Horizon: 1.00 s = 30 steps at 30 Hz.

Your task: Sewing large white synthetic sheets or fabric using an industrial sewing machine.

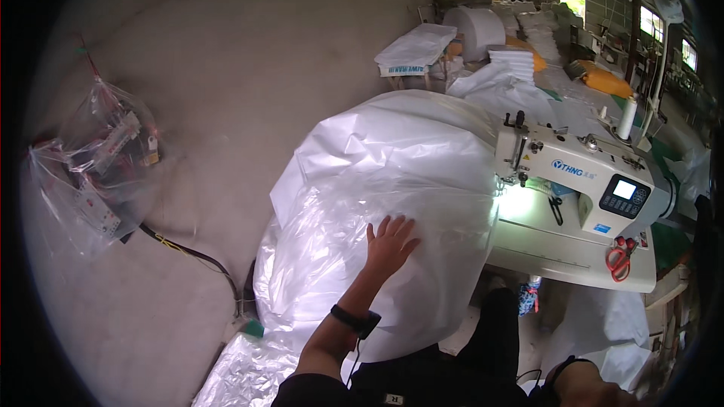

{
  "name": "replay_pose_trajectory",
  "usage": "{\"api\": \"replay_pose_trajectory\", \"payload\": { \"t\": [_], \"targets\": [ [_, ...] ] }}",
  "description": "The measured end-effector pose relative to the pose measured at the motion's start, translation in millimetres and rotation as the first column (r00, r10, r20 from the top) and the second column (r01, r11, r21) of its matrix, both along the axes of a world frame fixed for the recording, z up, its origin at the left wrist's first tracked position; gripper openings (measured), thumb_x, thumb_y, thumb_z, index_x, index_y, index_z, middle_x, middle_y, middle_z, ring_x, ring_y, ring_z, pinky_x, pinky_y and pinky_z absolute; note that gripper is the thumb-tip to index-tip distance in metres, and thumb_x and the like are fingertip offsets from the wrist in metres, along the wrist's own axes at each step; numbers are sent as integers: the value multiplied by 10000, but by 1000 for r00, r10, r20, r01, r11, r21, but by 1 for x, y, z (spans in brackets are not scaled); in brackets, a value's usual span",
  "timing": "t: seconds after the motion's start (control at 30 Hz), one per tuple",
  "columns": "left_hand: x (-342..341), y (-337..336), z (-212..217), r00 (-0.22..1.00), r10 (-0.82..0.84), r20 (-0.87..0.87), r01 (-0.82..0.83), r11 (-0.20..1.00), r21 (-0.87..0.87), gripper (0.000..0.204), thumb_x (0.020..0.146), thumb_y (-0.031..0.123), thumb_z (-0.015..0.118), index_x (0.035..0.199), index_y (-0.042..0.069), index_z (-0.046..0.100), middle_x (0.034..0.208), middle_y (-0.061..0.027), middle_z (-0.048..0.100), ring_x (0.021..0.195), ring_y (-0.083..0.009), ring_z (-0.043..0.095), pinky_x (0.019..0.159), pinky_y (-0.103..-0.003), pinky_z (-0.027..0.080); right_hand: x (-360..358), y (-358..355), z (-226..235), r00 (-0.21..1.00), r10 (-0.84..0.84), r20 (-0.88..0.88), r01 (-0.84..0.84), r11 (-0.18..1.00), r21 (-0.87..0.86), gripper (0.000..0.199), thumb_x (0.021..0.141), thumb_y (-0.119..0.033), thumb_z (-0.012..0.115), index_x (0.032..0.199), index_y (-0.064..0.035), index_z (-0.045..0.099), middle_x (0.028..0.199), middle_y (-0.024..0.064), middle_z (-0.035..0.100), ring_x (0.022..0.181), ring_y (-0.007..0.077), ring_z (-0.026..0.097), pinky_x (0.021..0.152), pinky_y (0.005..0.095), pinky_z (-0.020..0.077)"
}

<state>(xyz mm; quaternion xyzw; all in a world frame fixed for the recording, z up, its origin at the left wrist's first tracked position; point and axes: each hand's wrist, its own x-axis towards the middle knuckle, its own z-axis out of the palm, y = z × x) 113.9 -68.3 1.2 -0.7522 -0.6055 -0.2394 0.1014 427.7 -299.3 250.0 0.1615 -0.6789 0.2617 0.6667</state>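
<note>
A: The worktop (558, 251) right of the left hand (391, 245): what's on it?
B: A sewing machine (577, 162), and red scissors (620, 260) nearer the right hand (596, 390).
A: And the hands?
B: The left lies spread, palm down, on the white sheeting (422, 294), which bulges around it. The right is cut off by the lower edge; I can't tell whether it grips anything.

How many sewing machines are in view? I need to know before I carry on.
1. The white sewing machine stands on a table at the right, beside the white plastic under the left hand. Others may be hidden farther back.
</note>
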Motion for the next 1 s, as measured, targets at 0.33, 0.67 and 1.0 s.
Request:
{"api": "replay_pose_trajectory", "payload": {
  "t": [0.33,0.67,1.0],
  "targets": [
    [-38,94,-28,994,28,-105,-38,994,-98,488,863,491,607,1298,271,579,1300,-26,552,1289,-219,444,947,-714,280,-21,131,-219,483,274,831,866,-14,-499,768,813,-406,766,1330,48,426,1261,242,560,1159,303,581,923,367,504],
    [-50,91,6,993,-119,-17,108,944,-311,498,877,468,606,1333,272,563,1392,-65,504,1343,-250,400,1040,-637,245,-106,122,-299,666,664,340,257,223,-940,497,884,-305,677,1261,-2,563,1220,155,609,1151,238,563,1002,365,420],
    [26,-39,20,965,-263,-19,262,963,-67,556,804,408,708,1177,14,592,1216,-154,597,1154,-332,525,976,-489,377,-52,100,-311,605,665,437,644,-86,-760,713,869,-350,689,1390,39,399,1194,180,601,1035,258,597,893,346,481]
  ]
}}
